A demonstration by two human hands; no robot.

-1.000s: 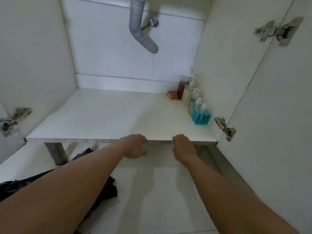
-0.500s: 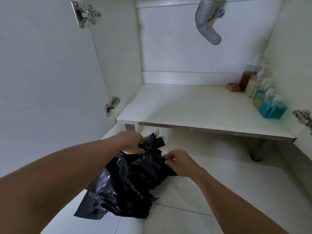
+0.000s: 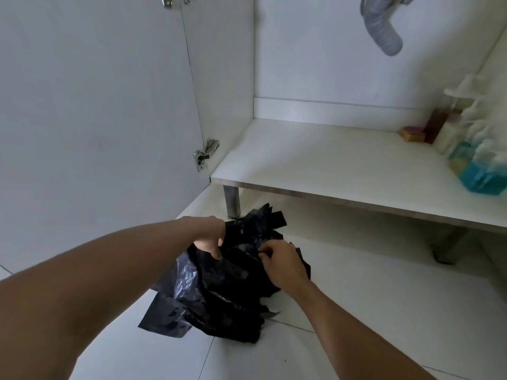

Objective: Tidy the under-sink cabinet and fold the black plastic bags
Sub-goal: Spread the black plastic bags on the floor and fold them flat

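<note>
A crumpled heap of black plastic bags (image 3: 219, 297) is seen on the tiled floor (image 3: 370, 303), its top gripped in the curled left hand (image 3: 211, 238) and pinched by the right hand (image 3: 279, 263) — beyond, bottles (image 3: 477, 174) are ranged along the right of the raised cabinet shelf (image 3: 329, 165), under a grey hose (image 3: 382, 26).

The black plastic bags (image 3: 219, 292) looked thin, crinkled, glossy; the hinge (image 3: 206, 154) was shiny metal; floor tiles (image 3: 370, 311) smooth
</note>
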